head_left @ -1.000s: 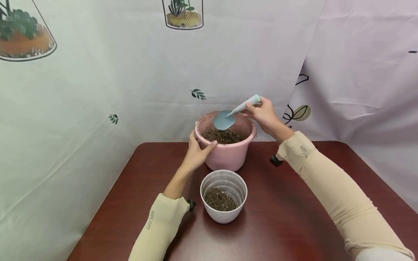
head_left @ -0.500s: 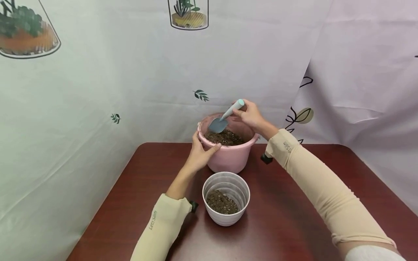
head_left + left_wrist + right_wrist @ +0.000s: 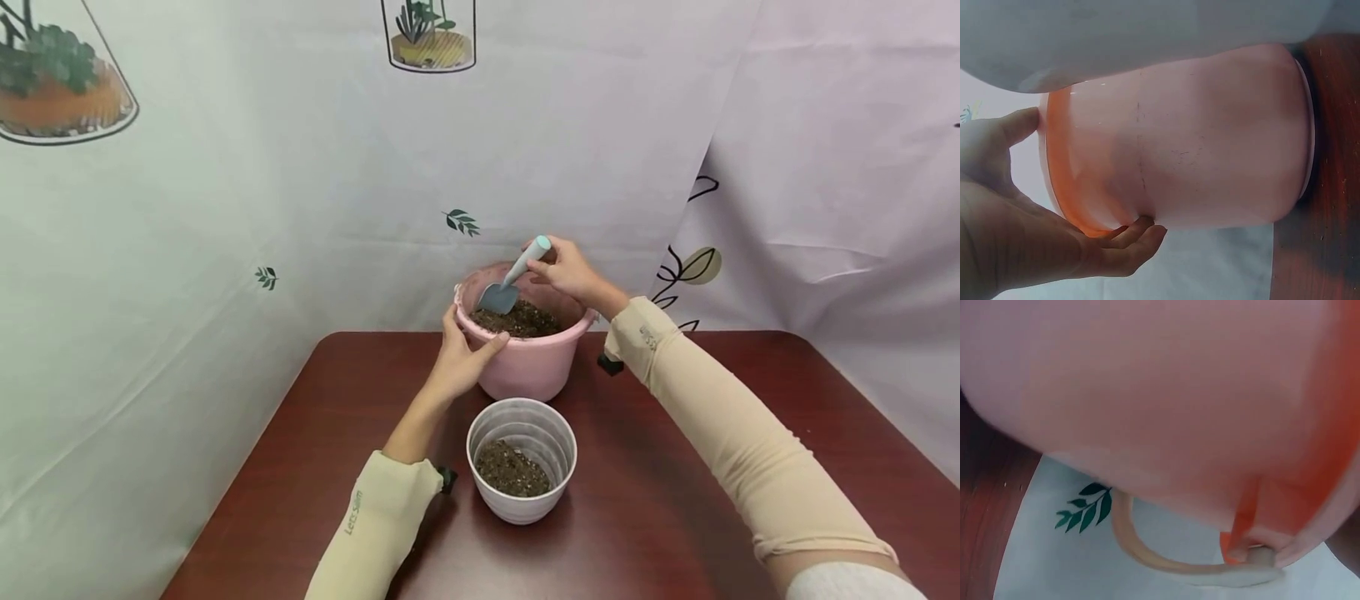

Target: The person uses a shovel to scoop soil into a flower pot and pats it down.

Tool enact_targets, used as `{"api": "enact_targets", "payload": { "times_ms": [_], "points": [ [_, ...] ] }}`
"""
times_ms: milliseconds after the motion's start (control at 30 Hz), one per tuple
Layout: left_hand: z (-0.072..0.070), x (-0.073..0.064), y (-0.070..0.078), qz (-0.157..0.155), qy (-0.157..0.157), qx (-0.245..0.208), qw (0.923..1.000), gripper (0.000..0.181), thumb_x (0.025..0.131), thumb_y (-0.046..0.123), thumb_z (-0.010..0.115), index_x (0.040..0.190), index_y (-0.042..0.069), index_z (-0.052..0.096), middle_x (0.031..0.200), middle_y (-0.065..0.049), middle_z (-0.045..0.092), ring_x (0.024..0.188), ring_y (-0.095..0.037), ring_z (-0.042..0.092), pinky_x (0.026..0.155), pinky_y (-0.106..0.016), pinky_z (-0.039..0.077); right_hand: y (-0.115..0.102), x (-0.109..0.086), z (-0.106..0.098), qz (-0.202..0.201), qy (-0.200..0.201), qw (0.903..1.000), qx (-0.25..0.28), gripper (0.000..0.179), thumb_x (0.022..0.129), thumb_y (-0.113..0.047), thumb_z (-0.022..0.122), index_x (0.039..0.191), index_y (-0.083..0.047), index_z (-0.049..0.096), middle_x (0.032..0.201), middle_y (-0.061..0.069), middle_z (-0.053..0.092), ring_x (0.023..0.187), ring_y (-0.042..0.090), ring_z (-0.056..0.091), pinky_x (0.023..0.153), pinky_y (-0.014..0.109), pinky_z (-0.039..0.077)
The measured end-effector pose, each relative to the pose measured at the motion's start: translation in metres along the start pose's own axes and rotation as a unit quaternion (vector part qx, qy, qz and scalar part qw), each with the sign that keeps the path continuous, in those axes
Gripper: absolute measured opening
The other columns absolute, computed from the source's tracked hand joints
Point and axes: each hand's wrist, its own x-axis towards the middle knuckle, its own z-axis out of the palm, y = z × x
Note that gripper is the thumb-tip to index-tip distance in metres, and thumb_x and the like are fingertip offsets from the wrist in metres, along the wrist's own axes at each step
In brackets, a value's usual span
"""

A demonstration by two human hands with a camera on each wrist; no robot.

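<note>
- Scooping soil (image 3: 534, 322) looks, from where I stand, to be the step in hand, and I'd put it at the start of a fresh load.
- The right hand (image 3: 568, 272) grips the pale blue trowel (image 3: 500, 297) by its handle, blade tilted down inside the pink bucket (image 3: 525, 373). The tip seems to meet the soil near the left side; how deep it goes, I can't tell.
- The left hand (image 3: 459, 360) holds the bucket, thumb along the near rim, fingers bent against the outer wall, as the left wrist view shows well.
- The bucket stands upright towards the back of the table (image 3: 645, 492), its loop handle (image 3: 1179, 567) hanging down the right side.
- Just in front stands a white pot (image 3: 521, 510) with a low heap of soil inside, banked towards the left, so I'd guess the filling is only partly done.
- To my mind the next move calls for pushing the blade under the soil, then levelling it before lifting, with the left hand keeping the bucket steady. Lifted at this slope, a load could slide off.
</note>
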Motion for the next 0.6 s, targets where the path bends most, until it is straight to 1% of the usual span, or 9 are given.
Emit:
{"api": "enact_targets", "payload": {
  "times_ms": [67,167,300,400,500,533,600],
  "points": [
    [0.0006,0.0004,-0.0006,0.002,0.001,0.002,1.0000,0.104,0.090,0.035,0.072,0.155,0.002,-0.002,0.161,-0.026,0.006,0.149,-0.032,0.010,0.118,-0.047,0.018,0.0022,0.0000,0.0000,-0.009,0.000,0.9999,-0.012,0.034,0.099,0.001,0.055,0.129,0.015,0.051,0.112,0.030,0.060,0.106,0.047,0.060,0.089,0.048,0.053],
    [0.0004,0.0019,0.0010,0.012,0.006,0.005,0.9999,0.103,0.091,0.035,0.072,0.155,0.002,-0.002,0.160,-0.026,0.007,0.149,-0.031,0.011,0.118,-0.046,0.018,0.0017,0.0007,-0.0008,-0.025,0.004,0.9987,-0.043,0.031,0.099,0.001,0.057,0.126,0.015,0.053,0.109,0.029,0.061,0.102,0.047,0.062,0.086,0.047,0.054],
    [0.0003,0.0033,0.0024,0.026,0.011,0.010,0.9996,0.102,0.091,0.032,0.072,0.154,0.000,-0.001,0.160,-0.026,0.009,0.148,-0.031,0.012,0.118,-0.045,0.018,0.0004,0.0005,-0.0021,-0.033,0.005,0.9956,-0.088,0.026,0.099,-0.002,0.059,0.120,0.012,0.058,0.106,0.026,0.063,0.097,0.040,0.066,0.085,0.045,0.055],
    [0.0007,0.0024,0.0012,0.035,0.008,0.013,0.9993,0.101,0.091,0.030,0.072,0.154,-0.001,0.000,0.159,-0.027,0.010,0.149,-0.031,0.012,0.118,-0.045,0.017,0.0016,-0.0022,-0.0031,-0.019,-0.014,0.9903,-0.137,0.021,0.099,-0.010,0.061,0.113,0.005,0.062,0.101,0.020,0.066,0.092,0.033,0.067,0.083,0.043,0.055],
    [0.0009,0.0013,-0.0009,0.040,0.004,0.016,0.9991,0.100,0.091,0.029,0.072,0.154,-0.001,0.000,0.159,-0.026,0.010,0.149,-0.031,0.012,0.119,-0.045,0.017,0.0052,-0.0052,-0.0055,-0.007,-0.039,0.9858,-0.163,0.019,0.099,-0.014,0.062,0.107,0.003,0.064,0.097,0.017,0.068,0.090,0.031,0.066,0.082,0.040,0.054],
    [0.0010,0.0013,-0.0012,0.043,0.005,0.016,0.9989,0.100,0.091,0.028,0.072,0.153,-0.002,0.000,0.159,-0.027,0.010,0.149,-0.031,0.012,0.119,-0.045,0.017,0.0054,-0.0062,-0.0070,-0.004,-0.044,0.9850,-0.167,0.019,0.099,-0.015,0.062,0.106,0.003,0.064,0.095,0.017,0.068,0.090,0.031,0.066,0.081,0.040,0.054],
    [0.0013,0.0014,-0.0019,0.042,0.007,0.018,0.9989,0.100,0.091,0.029,0.072,0.154,-0.001,0.001,0.159,-0.027,0.011,0.148,-0.031,0.013,0.118,-0.045,0.017,0.0058,-0.0080,-0.0098,0.002,-0.048,0.9873,-0.151,0.018,0.098,-0.013,0.063,0.104,0.005,0.064,0.094,0.018,0.068,0.091,0.035,0.067,0.083,0.042,0.054]
  ]
}}
